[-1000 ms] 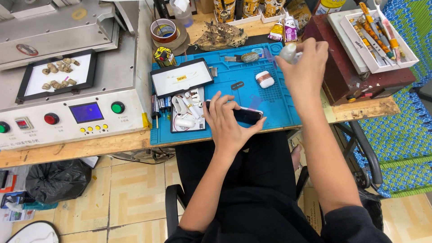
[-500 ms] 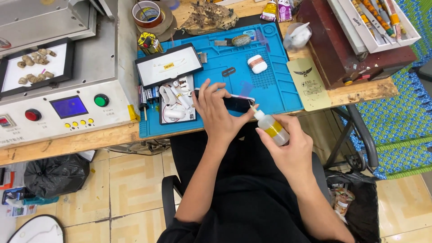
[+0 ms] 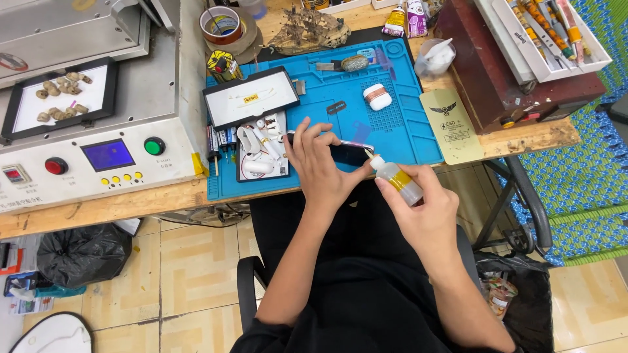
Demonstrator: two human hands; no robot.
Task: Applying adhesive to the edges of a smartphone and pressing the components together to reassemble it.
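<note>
My right hand [image 3: 428, 212] has a closed grip around a small bottle [image 3: 398, 180], its tip at the phone [image 3: 348, 153]. My left hand [image 3: 320, 163] pinches this phone over the blue mat [image 3: 399, 124] on the wooden tabletop [image 3: 124, 204]; tiled floor [image 3: 190, 274] lies below.

A small blue screen [image 3: 108, 155] glows on the front of the grey machine at the left, with a tiny red display [image 3: 12, 174] near its left edge. A beige printed card [image 3: 452, 124] lies right of the blue mat. The small bottle [image 3: 398, 180] carries a yellow label.
</note>
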